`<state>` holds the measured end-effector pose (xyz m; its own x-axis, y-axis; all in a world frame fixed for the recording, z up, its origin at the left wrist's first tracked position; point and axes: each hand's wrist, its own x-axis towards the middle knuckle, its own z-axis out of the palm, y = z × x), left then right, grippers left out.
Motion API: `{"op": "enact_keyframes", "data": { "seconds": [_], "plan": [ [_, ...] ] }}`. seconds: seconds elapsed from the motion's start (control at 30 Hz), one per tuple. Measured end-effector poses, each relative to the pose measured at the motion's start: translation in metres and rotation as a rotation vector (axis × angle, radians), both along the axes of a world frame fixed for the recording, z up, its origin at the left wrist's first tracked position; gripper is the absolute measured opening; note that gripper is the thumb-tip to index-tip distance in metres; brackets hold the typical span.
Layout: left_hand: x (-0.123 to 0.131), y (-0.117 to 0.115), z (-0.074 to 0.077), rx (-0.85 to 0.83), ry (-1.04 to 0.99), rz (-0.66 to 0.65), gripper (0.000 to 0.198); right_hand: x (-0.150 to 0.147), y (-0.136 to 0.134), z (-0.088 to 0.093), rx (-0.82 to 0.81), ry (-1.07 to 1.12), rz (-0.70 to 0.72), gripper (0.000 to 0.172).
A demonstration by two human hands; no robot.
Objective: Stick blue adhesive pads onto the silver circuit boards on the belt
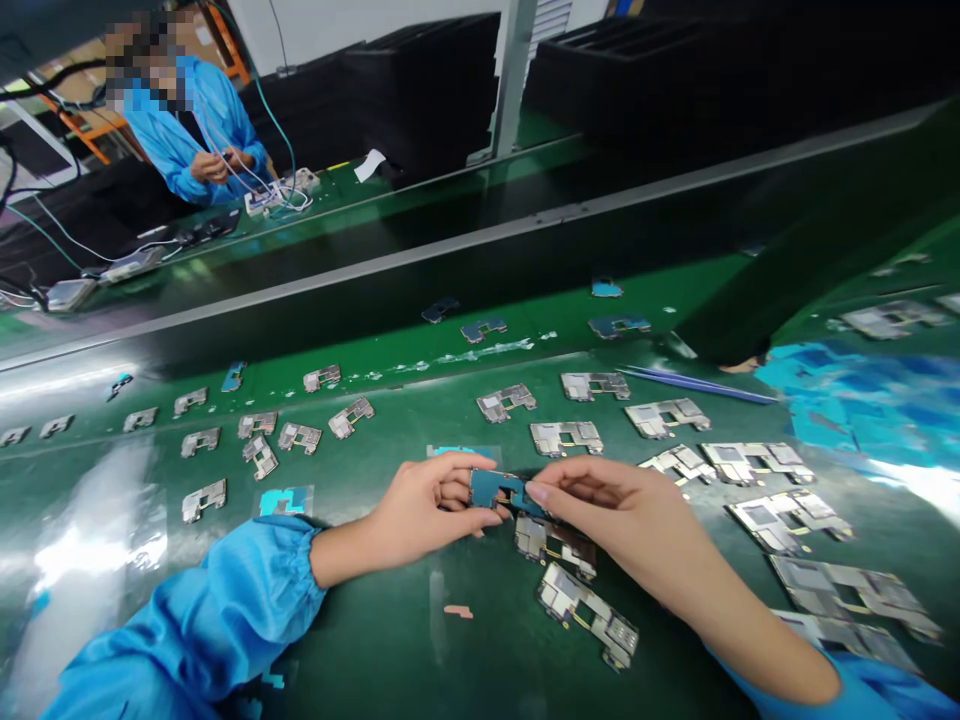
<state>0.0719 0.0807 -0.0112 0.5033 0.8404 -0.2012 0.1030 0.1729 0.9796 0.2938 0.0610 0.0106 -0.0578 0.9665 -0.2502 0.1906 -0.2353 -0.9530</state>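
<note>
Leftward, a sheet of clear plastic film (pixel 90 570) is lying on the green worktop (pixel 397 640), near the person's blue sleeve (pixel 225 610). Eleven silver-shielded circuit boards (pixel 257 425) are sitting beyond the film, loosely spaced, with two small blue pieces (pixel 232 376) near their far side and one blue film square (pixel 285 501) just beside the sleeve.

At centre, the left hand (pixel 427 500) is clenching one end of a blue-faced circuit board (pixel 499 490), while the right hand (pixel 607 510) is pinching its other end between thumb and forefinger. That board is being held just above the worktop, directly over a silver board (pixel 555 545).

Rightward, roughly thirteen more silver boards (pixel 787 520) are crowding closer together, and four blue-faced boards (pixel 484 330) are lying along the far strip. Blue-handled tweezers (pixel 697 383) are resting beside them.

A grey rail (pixel 480 245) is marking the worktop's far edge. Beyond it, a co-worker (pixel 191 130) in a blue smock is handling wired equipment.
</note>
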Motion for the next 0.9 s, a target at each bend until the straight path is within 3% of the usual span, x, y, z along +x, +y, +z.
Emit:
{"op": "enact_keyframes", "data": {
  "seconds": [0.6,0.9],
  "plan": [
    [0.003,0.000,0.011,-0.050,-0.008,0.032,0.043,0.002,0.000,0.007,0.001,-0.019,0.042,0.028],
    [0.002,0.001,0.009,0.016,0.044,0.028,0.040,0.001,0.000,0.009,-0.001,-0.032,0.037,0.027]
  ]
}}
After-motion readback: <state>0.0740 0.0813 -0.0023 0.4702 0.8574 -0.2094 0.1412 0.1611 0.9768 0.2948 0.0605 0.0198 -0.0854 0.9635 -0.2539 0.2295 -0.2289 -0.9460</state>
